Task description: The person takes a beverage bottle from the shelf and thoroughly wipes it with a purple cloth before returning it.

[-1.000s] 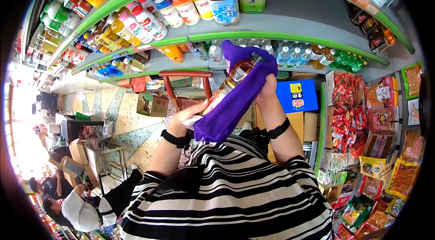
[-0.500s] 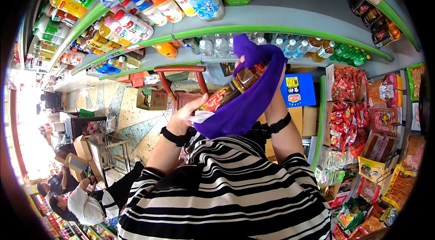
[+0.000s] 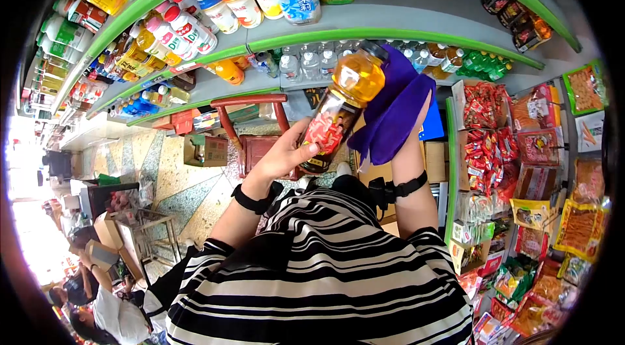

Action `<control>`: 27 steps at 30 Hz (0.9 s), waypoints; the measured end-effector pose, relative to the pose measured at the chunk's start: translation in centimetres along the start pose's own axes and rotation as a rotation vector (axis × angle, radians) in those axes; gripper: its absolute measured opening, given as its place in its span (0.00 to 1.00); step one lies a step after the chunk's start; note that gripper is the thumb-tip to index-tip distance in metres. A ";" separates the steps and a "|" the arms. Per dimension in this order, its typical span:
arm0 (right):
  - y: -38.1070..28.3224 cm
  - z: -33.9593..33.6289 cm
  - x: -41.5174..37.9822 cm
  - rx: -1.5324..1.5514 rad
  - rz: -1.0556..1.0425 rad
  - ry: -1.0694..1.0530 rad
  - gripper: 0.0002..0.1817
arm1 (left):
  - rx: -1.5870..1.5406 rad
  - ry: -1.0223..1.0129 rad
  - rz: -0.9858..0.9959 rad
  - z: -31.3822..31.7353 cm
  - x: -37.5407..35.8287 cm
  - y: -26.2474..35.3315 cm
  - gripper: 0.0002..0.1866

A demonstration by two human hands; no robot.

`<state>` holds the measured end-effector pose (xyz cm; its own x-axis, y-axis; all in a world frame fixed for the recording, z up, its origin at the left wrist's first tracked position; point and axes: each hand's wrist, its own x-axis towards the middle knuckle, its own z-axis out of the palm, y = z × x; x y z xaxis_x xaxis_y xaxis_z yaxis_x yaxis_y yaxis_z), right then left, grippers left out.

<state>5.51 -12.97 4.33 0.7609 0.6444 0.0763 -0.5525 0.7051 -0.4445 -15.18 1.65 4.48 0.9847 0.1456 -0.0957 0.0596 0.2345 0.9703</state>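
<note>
My left hand (image 3: 286, 151) is closed around the lower part of a drink bottle (image 3: 335, 110) with amber liquid, a dark cap and a black-and-red label. The bottle leans, its cap toward the upper right. A purple cloth (image 3: 394, 107) hangs in folds from my right hand (image 3: 416, 130), just right of the bottle. Cloth covers most of the right hand's fingers. Whether the cloth touches the bottle's neck is hard to tell.
Ahead, a shelf (image 3: 390, 16) carries several drink bottles, with water bottles (image 3: 309, 64) below. A red wooden chair (image 3: 250, 140) stands under it. Snack packs (image 3: 485, 107) fill the right side. Two people (image 3: 120, 312) are at the lower left near cardboard boxes (image 3: 107, 234).
The cloth has come off the bottle and moved right with my right hand. The bottle, mostly wrapped before, now shows its label, neck and cap and is raised more upright.
</note>
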 end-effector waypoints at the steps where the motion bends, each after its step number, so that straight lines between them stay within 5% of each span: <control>1: 0.0 -0.3 -0.4 0.139 0.053 -0.086 0.35 | -0.014 0.009 0.022 -0.2 -0.3 0.3 0.34; 12: 5.3 3.9 -7.2 -0.222 0.094 0.261 0.40 | -0.109 0.048 0.098 -0.9 -3.8 3.2 0.41; 17: 6.7 6.2 -9.6 -0.272 0.098 0.265 0.27 | -0.073 0.009 0.128 -1.1 -6.0 2.7 0.43; 21: 8.3 7.1 -10.9 -0.366 0.122 0.336 0.26 | -0.052 -0.017 0.128 -1.5 -7.5 2.8 0.47; 27: 10.4 7.5 -11.9 -0.437 0.102 0.183 0.15 | 0.077 -0.017 0.237 -2.5 -8.9 2.1 0.50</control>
<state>-11.85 -11.11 5.53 0.7795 0.6132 -0.1281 -0.4626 0.4254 -0.7779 -24.24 3.20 6.80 0.9754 0.1710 0.1393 -0.1612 0.1215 0.9794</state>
